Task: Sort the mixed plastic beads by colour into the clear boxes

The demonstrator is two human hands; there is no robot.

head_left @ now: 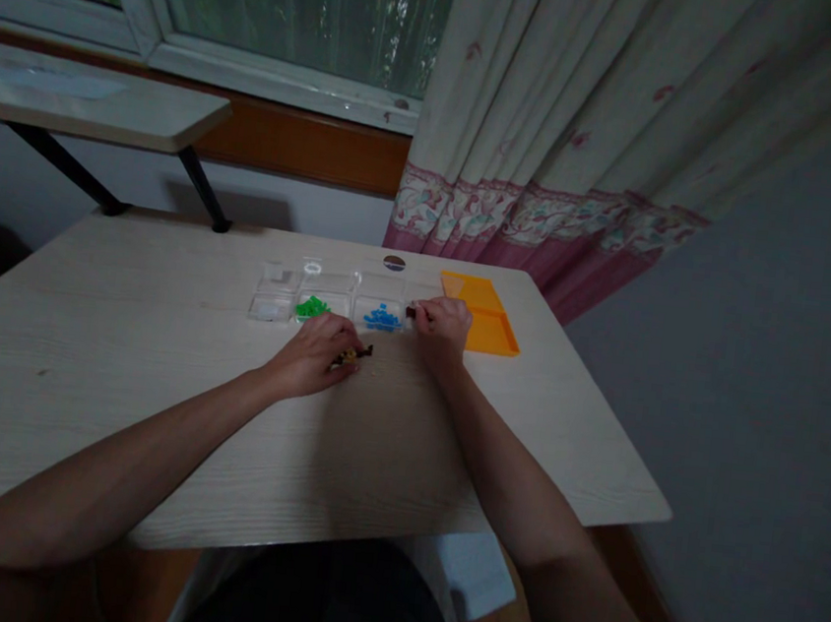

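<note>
Left hand (318,355): mid-frame, we see it gripping a brown-and-yellow piece (349,355), possibly several.
Right hand (443,332): right of centre, pinching a small dark piece (410,312).

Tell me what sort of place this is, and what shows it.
Probably a room in a home, at a desk by a window: the pale wooden desk stands near a floral curtain and a window with greenery outside.
</note>
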